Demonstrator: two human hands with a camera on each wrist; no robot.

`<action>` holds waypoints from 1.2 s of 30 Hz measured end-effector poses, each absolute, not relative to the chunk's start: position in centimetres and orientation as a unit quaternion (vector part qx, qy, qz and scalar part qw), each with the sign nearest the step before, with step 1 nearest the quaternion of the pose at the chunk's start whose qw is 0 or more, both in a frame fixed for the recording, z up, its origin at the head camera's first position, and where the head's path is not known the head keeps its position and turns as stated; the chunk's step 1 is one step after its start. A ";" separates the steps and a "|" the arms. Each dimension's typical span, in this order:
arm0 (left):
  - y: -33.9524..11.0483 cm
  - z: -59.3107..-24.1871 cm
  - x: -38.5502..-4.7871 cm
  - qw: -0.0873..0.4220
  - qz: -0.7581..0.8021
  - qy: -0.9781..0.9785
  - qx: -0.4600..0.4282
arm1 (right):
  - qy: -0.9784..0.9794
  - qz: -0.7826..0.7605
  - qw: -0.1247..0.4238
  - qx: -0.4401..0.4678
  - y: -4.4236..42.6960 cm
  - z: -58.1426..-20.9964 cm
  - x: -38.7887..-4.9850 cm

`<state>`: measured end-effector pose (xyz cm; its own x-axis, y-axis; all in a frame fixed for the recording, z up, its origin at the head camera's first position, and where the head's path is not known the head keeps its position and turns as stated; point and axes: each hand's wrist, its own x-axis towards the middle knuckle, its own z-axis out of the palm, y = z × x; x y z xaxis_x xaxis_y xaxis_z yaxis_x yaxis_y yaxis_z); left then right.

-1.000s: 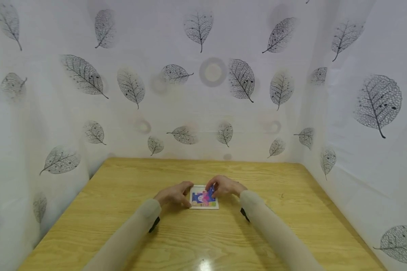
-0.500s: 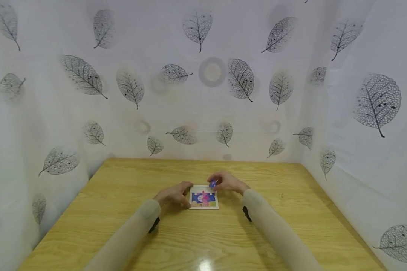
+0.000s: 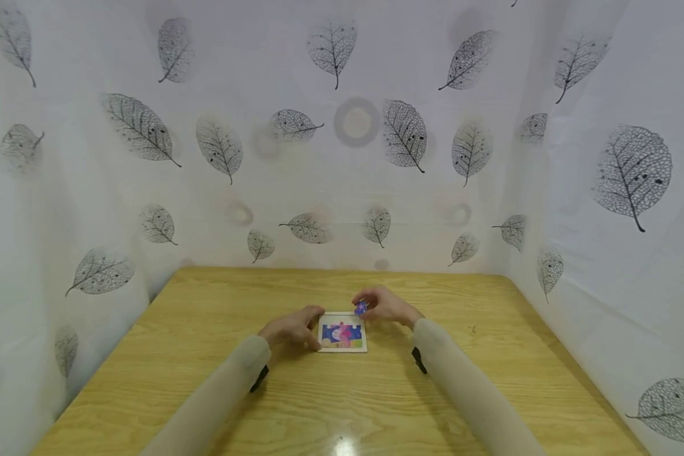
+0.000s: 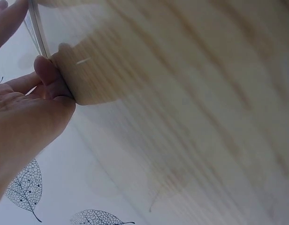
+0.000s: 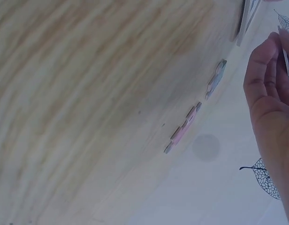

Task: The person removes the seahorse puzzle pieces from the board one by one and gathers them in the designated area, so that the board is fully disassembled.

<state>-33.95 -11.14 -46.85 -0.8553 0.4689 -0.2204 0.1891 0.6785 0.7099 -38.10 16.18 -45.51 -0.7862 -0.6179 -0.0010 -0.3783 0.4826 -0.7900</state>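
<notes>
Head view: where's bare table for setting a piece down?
Bare table shows between the sleeves, this side of the puzzle frame, and outside each sleeve. Crowded: the frame itself, held by the left hand, and near the right hand, where the right wrist view shows two loose pieces.

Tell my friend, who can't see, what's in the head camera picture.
A person's right hand holds a small blue-purple puzzle piece by the far right corner of a partly filled white-framed puzzle, while the left hand holds its left side. The puzzle lies on a wooden table, with a leaf-printed white backdrop behind.
</notes>
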 end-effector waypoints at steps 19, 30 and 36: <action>-11.1 -46.8 -33.9 0.202 0.362 0.895 0.163 | 0.841 -0.467 0.160 -0.221 17.4 -45.3 -38.0; -11.2 -46.3 -34.2 0.207 0.378 0.889 0.155 | 0.827 -0.494 0.161 -0.214 18.5 -44.7 -38.4; -11.0 -46.7 -34.2 0.209 0.356 0.896 0.164 | 0.831 -0.492 0.156 -0.206 19.1 -45.3 -38.4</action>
